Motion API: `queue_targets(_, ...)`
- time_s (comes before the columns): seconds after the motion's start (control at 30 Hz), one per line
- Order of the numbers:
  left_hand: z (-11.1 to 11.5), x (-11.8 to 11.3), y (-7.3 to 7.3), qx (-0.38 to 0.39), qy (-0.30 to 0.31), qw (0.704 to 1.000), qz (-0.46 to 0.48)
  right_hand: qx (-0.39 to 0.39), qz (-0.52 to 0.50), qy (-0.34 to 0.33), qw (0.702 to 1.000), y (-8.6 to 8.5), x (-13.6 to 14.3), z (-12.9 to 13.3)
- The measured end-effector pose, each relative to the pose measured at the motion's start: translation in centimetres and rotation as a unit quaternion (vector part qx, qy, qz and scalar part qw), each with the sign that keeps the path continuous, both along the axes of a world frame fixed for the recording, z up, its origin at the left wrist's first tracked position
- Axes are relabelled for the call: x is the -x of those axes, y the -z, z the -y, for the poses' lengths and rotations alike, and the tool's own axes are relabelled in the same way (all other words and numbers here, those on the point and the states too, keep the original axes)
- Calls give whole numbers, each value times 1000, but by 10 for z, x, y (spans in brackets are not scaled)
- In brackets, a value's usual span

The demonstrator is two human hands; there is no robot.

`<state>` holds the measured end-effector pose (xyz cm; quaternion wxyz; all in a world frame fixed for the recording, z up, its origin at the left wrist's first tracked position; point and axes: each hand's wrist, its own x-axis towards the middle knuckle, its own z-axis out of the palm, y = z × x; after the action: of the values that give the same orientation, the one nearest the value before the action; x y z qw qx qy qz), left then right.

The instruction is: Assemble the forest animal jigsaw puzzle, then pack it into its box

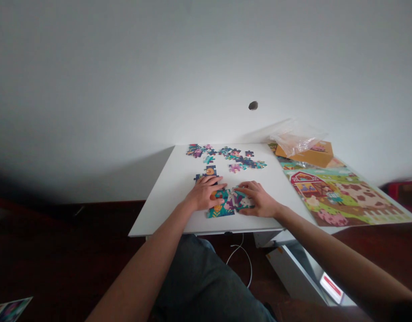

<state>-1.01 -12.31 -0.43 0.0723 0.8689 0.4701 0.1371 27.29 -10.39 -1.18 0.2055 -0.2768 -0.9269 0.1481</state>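
Observation:
Joined jigsaw pieces (226, 206) with teal, purple and orange patterns lie flat near the front edge of the white table. My left hand (205, 193) rests palm down on their left side, fingers spread. On the right side my right hand (257, 200) touches a piece, its thumb and fingers apart around it. Dark blue pieces, one with an orange round shape (211, 170), lie just beyond my left fingers. Several loose pieces (248, 161) are scattered further back, and a pink one (235, 168) lies in front of them.
At the right lies a farm picture sheet (346, 197), with an orange-brown envelope (313, 155) and a clear plastic bag (295, 137) at its back. A grey-white wall (206, 80) stands behind the table (166, 201). Below hangs a white cable (250, 264).

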Motion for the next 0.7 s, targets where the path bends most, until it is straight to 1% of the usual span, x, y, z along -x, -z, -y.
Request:
queue_targets(0.13,0,0,-1,0,1,1000,1,13,-1,2,1000,1,0,-3)
queue_targets(0.33,0,0,1,-2,0,1000,0,-15,42,-10,999,-6,1,3)
queue_targets(0.43,0,0,1,1,0,1000,-2,-17,29,4,999,-8,1,5)
queue_targets(0.7,0,1,1,-1,1,1000,-11,-34,27,-7,999,-7,3,6)
